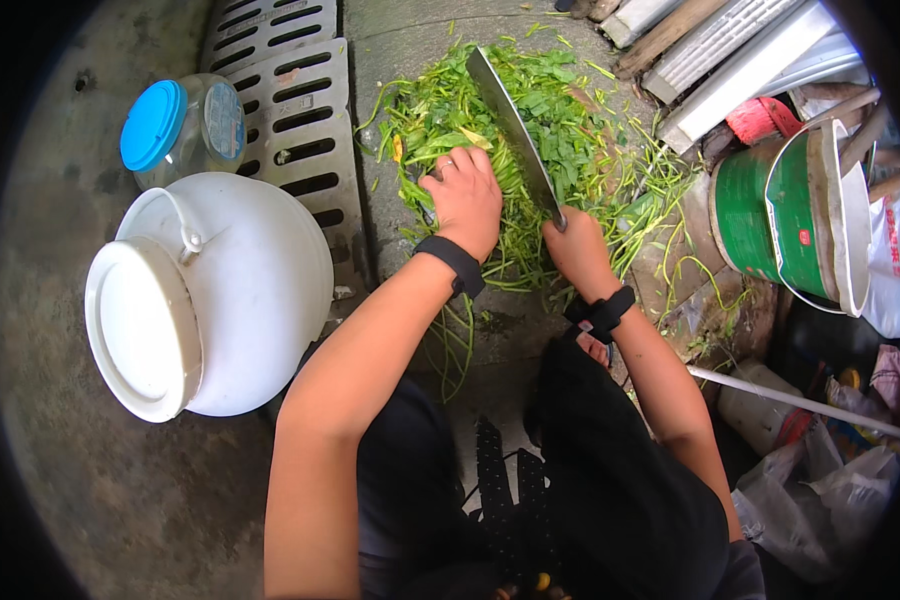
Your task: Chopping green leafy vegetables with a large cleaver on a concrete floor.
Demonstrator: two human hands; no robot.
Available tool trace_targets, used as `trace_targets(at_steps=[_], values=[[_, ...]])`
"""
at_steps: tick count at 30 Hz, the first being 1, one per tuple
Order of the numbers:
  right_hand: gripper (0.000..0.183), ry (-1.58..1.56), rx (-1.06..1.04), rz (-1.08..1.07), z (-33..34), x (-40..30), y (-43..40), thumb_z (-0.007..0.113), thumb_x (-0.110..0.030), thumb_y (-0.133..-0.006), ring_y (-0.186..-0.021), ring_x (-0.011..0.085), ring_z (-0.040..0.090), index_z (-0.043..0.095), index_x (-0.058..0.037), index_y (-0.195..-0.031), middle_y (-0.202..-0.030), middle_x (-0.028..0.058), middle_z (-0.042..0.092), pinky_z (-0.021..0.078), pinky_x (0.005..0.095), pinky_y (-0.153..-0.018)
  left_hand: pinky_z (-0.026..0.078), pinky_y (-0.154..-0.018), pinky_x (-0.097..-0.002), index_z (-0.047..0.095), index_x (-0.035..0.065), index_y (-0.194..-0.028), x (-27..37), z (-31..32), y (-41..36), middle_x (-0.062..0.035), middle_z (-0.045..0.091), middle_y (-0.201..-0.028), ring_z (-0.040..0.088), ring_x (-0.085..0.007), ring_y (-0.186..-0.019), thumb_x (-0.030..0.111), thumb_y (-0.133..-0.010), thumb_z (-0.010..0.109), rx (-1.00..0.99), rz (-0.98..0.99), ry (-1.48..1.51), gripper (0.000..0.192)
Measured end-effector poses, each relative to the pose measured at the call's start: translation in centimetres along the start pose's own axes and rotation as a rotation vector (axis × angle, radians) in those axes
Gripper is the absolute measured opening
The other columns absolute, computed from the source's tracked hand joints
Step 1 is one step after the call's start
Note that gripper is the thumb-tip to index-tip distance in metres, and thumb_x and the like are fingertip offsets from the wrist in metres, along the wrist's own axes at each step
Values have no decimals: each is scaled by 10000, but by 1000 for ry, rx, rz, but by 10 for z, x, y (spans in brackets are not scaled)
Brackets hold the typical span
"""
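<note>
A wide heap of cut leafy greens (570,135) with long stems is spread over the concrete ground in front of me. My right hand (579,251) is closed around the handle of a kitchen cleaver (517,127). Its broad blade stands on edge among the greens and points away from me, up and to the left. Just left of the blade, my left hand (465,199) holds down a bunch of the greens with bent fingers; the fingertips are partly hidden in the leaves. Whole stems trail off toward my feet and to the right.
At left stand a big white plastic barrel (270,292) with a lid and a clear jar (195,127) with a blue cap, beside a slotted drain grate (300,120). On the right are a green bucket (765,210), metal and wooden bars (735,67) and plastic bags (810,495).
</note>
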State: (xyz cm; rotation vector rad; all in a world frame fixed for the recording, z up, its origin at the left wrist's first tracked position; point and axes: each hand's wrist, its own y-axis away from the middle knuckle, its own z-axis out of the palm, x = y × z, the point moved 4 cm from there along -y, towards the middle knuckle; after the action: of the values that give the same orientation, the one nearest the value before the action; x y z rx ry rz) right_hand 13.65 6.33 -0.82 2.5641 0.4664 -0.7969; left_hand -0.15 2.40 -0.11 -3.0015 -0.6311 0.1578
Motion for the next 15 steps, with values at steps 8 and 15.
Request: trace_targets(at_steps=[8,15], values=[[185,-278,-191,116,-31,-28,-2,521,-119,-711,-495,264,530,473,39,-627,-500,148,475,419,368,-499,483,-520,-350,420,4,-848,-10,28,7,-163,529,-774,583,-291,-639,30,-693,530,-216,162,282,192],[190,-534,183,-149,-69,-71,22,535,-92,-761,-467,69,252,456,19,-628,-471,-2,309,250,248,-405,472,-509,-368,459,63,-840,-10,32,7,-97,537,-760,591,-237,-632,126,-795,437,-209,163,234,80]])
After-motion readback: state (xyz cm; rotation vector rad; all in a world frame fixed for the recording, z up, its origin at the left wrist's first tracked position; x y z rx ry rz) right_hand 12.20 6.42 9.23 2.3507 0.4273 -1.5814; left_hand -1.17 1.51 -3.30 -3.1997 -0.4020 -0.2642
